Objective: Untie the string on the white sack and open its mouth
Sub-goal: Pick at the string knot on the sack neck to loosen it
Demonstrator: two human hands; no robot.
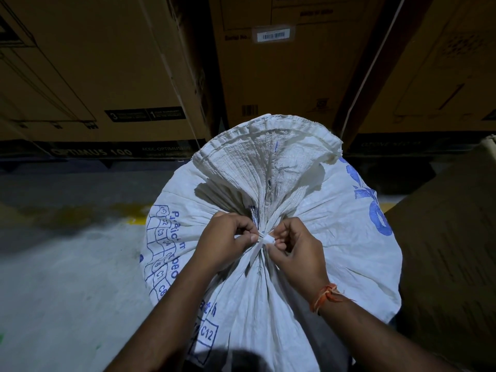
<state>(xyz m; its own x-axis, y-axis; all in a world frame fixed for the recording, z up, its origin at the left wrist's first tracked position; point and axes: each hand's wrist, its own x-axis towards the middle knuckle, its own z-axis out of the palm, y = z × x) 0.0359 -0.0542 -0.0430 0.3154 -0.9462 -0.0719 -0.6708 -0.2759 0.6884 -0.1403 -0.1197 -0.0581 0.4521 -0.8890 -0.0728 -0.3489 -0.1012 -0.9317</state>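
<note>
Use the white sack as your landmark. It stands upright on the concrete floor, directly below you, with cardboard cartons stacked behind it.

Status of the task:
1. The string is not yet untied. A white knot sits at the gathered neck of the white sack, at the centre of its top face, with a flat tail running down toward you.
2. The mouth is closed. The fabric above the neck fans out in a pleated ruffle on the far side of the knot.
3. Judged from this, both steps remain: loosen the knot, then spread the mouth.

Hand state:
- Your left hand lies just left of the knot, fingers curled, thumb and fingertips pinching the string.
- Your right hand lies just right of the knot, fingers curled, pinching the knot from the other side. An orange thread band circles that wrist.

Legible markings:
- On the white sack, blue print left of the knot: a grid with cells C2, C3, C1, C8 and, nearer you, C12. The adjoining words are creased and only partly readable.
- On the carton behind the white sack, at its base: "OPTIMUS 100".
- On the carton directly behind: "Serial No." beside a barcode label.
</note>
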